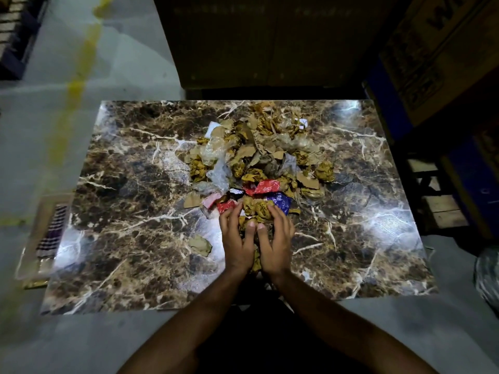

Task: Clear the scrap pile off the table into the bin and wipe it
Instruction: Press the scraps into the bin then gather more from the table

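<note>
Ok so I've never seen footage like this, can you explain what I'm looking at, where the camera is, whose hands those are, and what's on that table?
There is one picture, taken by a wide-angle camera worn on a person's head, looking down and forward. No machine is involved: the two bare arms coming up from the bottom belong to the wearer. The left hand and right hand are cupped side by side around crumpled brown paper scraps at the near edge of a scrap pile. The pile holds torn cardboard, clear plastic, and red and blue wrappers. It lies on a marble-patterned table. One loose cardboard piece sits apart, left of the hands. No bin is clearly visible.
</note>
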`<move>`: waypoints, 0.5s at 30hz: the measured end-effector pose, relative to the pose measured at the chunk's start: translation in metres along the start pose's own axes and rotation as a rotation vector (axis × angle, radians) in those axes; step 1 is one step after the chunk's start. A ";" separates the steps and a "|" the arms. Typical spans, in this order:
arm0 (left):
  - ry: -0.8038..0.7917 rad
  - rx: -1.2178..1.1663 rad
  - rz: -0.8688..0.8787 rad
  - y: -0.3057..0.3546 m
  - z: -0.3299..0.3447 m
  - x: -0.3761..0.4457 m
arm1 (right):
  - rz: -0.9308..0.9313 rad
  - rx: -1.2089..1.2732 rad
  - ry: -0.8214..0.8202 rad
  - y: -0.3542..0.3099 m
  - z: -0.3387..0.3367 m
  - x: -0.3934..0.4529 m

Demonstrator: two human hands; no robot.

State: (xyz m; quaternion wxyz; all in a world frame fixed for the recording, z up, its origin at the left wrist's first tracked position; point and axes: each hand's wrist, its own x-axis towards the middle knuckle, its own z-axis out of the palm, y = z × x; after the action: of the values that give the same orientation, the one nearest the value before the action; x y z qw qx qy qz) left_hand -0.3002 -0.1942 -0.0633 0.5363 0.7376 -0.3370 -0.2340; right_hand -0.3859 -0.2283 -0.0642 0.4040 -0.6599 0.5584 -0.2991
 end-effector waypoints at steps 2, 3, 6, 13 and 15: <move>0.028 -0.067 -0.006 0.002 0.008 -0.001 | 0.012 0.071 0.029 0.002 -0.002 0.002; 0.044 -0.098 -0.016 0.004 0.012 -0.002 | 0.020 0.106 0.034 0.002 -0.003 0.002; 0.094 -0.209 -0.075 0.013 0.018 -0.008 | 0.001 0.199 0.044 0.001 -0.009 0.002; 0.112 -0.322 -0.035 0.043 0.018 0.002 | -0.045 0.359 0.087 -0.035 -0.026 0.008; 0.113 -0.328 0.001 0.057 0.016 0.005 | -0.039 0.406 0.093 -0.043 -0.030 0.011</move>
State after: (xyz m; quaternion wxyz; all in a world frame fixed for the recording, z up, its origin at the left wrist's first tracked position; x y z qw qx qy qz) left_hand -0.3221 -0.2192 -0.0145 0.6677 0.6519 -0.2641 -0.2440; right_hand -0.3882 -0.2434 -0.0128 0.4967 -0.5613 0.4916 -0.4433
